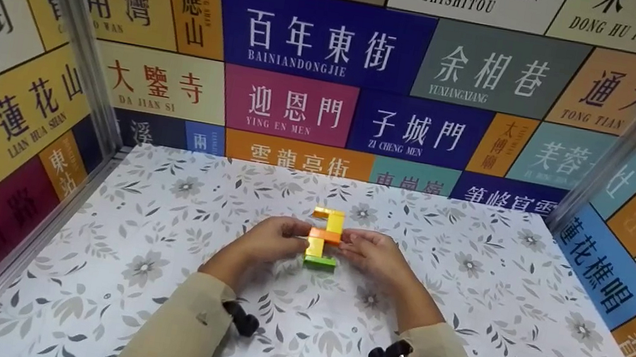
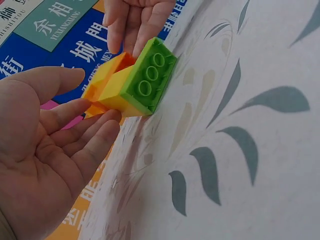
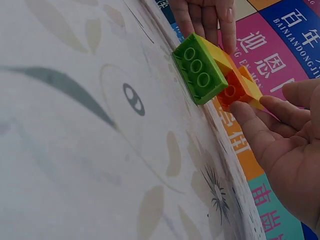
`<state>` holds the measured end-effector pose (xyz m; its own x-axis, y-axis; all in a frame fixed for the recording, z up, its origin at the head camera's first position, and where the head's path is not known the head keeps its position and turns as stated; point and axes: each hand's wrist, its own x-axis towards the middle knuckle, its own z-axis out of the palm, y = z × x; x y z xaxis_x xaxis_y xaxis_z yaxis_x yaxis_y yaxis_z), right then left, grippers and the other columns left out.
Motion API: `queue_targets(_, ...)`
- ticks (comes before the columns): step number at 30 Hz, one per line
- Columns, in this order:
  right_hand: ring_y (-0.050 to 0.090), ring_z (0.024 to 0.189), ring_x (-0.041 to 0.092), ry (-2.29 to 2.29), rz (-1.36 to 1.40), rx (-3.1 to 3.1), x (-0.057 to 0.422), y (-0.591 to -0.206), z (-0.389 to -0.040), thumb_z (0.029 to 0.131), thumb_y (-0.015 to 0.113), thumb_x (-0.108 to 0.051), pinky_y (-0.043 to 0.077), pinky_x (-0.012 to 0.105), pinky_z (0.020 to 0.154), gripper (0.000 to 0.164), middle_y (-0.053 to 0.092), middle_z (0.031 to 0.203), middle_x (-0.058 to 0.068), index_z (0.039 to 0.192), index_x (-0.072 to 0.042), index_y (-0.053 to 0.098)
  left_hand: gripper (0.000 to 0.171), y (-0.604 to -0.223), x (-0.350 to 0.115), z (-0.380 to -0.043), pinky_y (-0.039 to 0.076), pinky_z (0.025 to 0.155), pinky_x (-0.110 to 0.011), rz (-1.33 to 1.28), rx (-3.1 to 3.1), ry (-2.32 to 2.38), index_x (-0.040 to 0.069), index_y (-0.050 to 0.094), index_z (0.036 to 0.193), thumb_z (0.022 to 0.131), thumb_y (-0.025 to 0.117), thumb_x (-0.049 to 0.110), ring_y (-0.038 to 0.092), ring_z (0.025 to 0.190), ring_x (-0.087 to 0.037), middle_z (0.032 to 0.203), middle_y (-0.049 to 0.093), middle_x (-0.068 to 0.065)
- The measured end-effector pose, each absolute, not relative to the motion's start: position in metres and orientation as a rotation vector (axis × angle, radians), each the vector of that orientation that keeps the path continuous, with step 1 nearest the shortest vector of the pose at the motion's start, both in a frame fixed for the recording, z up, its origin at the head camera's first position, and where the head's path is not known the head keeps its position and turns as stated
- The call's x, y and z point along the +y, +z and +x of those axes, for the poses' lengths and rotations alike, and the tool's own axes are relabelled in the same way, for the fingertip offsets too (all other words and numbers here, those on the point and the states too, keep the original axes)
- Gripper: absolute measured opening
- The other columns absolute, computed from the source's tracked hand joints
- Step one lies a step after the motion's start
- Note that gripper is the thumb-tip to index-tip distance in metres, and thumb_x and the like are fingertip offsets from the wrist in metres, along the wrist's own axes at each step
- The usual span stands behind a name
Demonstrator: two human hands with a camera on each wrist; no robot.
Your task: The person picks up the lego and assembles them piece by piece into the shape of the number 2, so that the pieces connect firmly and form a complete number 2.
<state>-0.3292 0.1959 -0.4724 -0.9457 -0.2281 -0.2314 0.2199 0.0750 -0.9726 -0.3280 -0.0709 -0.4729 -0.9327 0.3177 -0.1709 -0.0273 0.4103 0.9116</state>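
A small stack of toy building bricks (image 1: 335, 223) stands between the two hands, made of a green brick (image 1: 319, 262) at the near end, then yellow, orange and more yellow. Both wrist views show the green brick's hollow underside with its round tubes. My left hand (image 1: 276, 238) is at the stack's left side; in the left wrist view its fairly straight fingers (image 2: 107, 120) touch the bricks, thumb spread. From the right, my right hand (image 1: 371, 254) reaches the orange brick (image 3: 232, 92) with extended fingertips (image 3: 242, 111), its thumb held apart from the bricks.
A white tabletop (image 1: 155, 319) with a grey leaf-and-flower print lies under the hands. Colourful panels (image 1: 321, 38) with printed place names stand behind and at both sides. Black wrist devices (image 1: 389, 356) show at both tan sleeves (image 1: 172, 334).
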Motion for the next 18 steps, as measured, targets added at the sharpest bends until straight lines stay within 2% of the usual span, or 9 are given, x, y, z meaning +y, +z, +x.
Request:
queue_targets(3,0.073,0.125,0.022,-1.948,0.004,2.022,0.1957,-0.4744,-0.3293,0.113,0.053,-0.017,0.058,0.031,0.107,0.038,0.063,0.152,0.020,0.146,0.001,0.061,0.045,-0.4734,-0.0704,-0.3282,0.056,0.112,-0.043,0.252,2.308,1.537,0.023,0.067,0.143,0.100,0.073,0.034,0.067,0.129,-0.021,0.145,0.068,-0.002)
queue_targets(9,0.069,0.133,0.030,-1.942,-0.021,2.018,0.1958,-0.4781,-0.3291,0.113,0.053,-0.018,0.057,0.032,0.109,0.040,0.063,0.151,0.021,0.147,0.003,0.059,0.047,-0.4758,-0.0699,-0.3299,0.055,0.114,-0.041,0.239,2.249,1.550,0.018,0.063,0.147,0.102,0.071,0.028,0.065,0.134,-0.022,0.150,0.065,-0.006)
queue_targets(18,0.066,0.137,0.030,-1.896,0.006,2.070,0.1976,-0.4773,-0.3306,0.113,0.054,-0.023,0.053,0.038,0.116,0.042,0.064,0.151,0.020,0.147,0.001,0.060,0.047,-0.4761,-0.0705,-0.3302,0.053,0.116,-0.043,0.190,2.234,1.593,0.016,0.062,0.149,0.104,0.069,0.028,0.064,0.135,-0.024,0.152,0.064,-0.006)
